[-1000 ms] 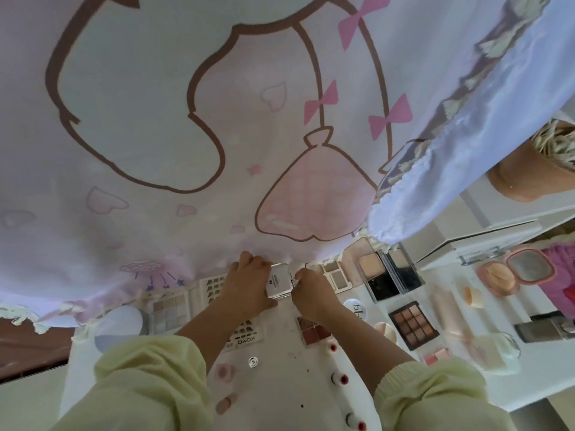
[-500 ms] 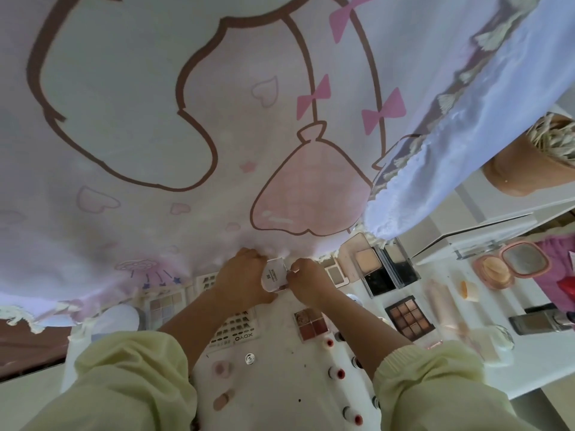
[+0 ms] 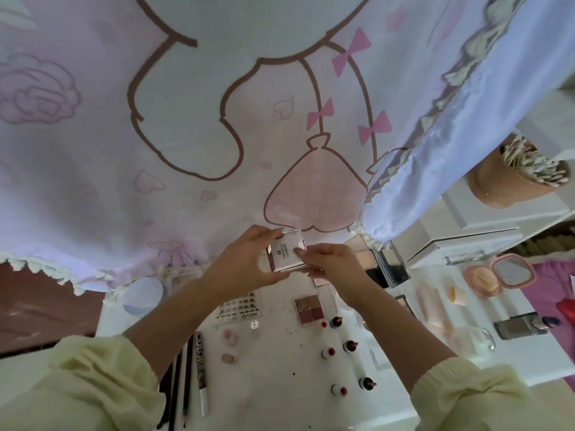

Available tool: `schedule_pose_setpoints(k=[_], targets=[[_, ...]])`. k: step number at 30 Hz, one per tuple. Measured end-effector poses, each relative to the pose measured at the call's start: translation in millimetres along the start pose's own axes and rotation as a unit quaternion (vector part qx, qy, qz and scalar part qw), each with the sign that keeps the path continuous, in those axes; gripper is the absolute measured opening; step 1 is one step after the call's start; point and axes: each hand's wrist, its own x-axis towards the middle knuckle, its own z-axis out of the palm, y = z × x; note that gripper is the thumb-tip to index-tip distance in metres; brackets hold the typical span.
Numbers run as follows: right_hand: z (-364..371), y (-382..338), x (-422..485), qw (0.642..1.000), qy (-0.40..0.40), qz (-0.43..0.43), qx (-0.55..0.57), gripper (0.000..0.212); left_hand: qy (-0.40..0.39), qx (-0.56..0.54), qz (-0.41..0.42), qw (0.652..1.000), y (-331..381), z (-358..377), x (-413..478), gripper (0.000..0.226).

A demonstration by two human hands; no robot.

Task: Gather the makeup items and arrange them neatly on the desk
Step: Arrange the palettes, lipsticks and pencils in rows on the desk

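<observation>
Both hands have lifted the small white box (image 3: 285,256) away from the cloth's hem, and its printed label faces up more plainly than a second ago.

The box is held in the air between the two hands, above the back of the white desk (image 3: 280,377) and in front of the hanging cartoon cloth (image 3: 186,126). The left hand (image 3: 245,264) grips its left side, fingers curled over the top corner and thumb below. The right hand (image 3: 337,267) pinches the right side, thumb flat on the label. Below them on the desk lie a four-pan palette (image 3: 308,307), a nail sticker sheet (image 3: 239,309), small red-tipped bottles (image 3: 350,346) in loose pairs, and pencils (image 3: 186,377) to the left. Farther right sit a black compact (image 3: 389,267), an open pink compact (image 3: 497,275) and a tub of swabs (image 3: 510,175).
</observation>
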Motion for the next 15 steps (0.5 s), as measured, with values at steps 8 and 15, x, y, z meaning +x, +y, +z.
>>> schedule_pose_setpoints(k=[8, 15], targets=[[-9, -4, -56, 0.974, 0.064, -0.192, -0.105, 0.008, 0.003, -0.220, -0.113, 0.969, 33, -2, -40, 0.081], [-9, -1, -69, 0.952, 0.061, -0.228, -0.197, 0.015, 0.058, -0.508, -0.254, 0.821, 55, -8, -55, 0.019]])
